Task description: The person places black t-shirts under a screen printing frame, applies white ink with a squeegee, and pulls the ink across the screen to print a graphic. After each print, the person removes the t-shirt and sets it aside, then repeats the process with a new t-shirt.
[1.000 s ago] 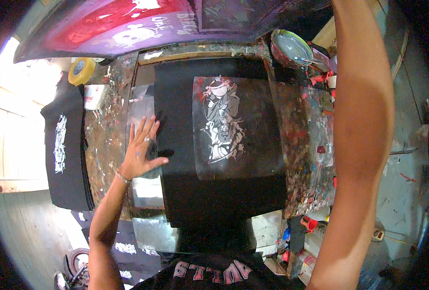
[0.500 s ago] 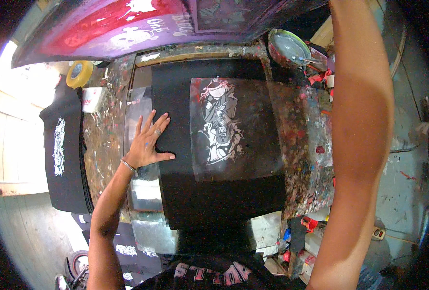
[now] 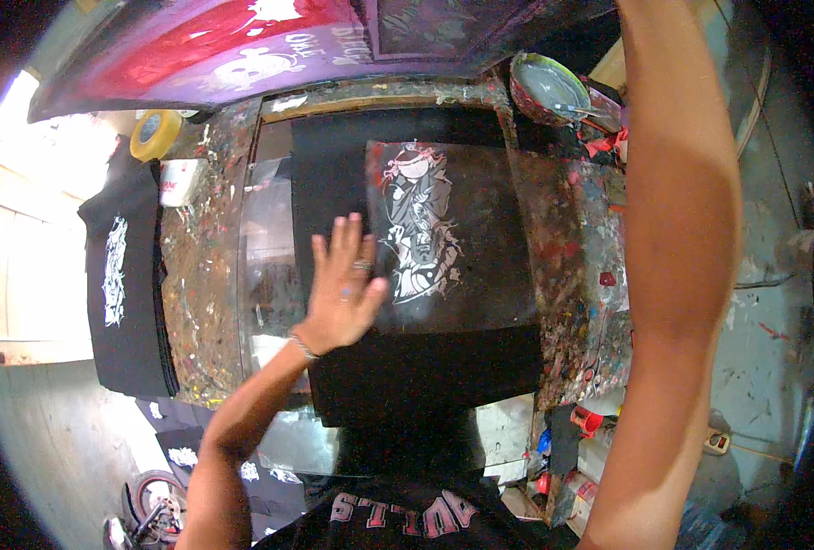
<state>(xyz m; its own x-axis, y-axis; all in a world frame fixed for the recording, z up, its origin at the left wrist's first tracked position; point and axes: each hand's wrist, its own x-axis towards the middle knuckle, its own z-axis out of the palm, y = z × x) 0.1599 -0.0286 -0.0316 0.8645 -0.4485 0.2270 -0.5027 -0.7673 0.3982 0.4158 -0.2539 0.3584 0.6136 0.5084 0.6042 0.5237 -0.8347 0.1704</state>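
My left hand (image 3: 343, 291) is open, fingers stretched out and somewhat smeared by motion. It is over a black fabric panel (image 3: 407, 367), beside the left edge of a clear film sheet (image 3: 494, 247). The film lies on the fabric and shows a grey and white figure design (image 3: 420, 220) with touches of red. I cannot tell whether my palm presses down or hovers. My right forearm (image 3: 677, 275) runs up along the right side and leaves at the top, so my right hand is hidden beyond the edge, near a raised printing screen (image 3: 306, 46) with red and purple ink.
A stack of printed black fabric (image 3: 132, 339) lies at the left of the paint-spattered table (image 3: 200, 302). Behind it are a yellow tape roll (image 3: 155, 135) and a white tub (image 3: 179, 181). A bowl of grey ink (image 3: 549, 84) stands at the back right. A red cup (image 3: 586, 421) is at lower right.
My left hand has moved right, from the fabric's left edge to beside the film. The raised screen has shifted slightly in view. My right arm stays nearly where it was.
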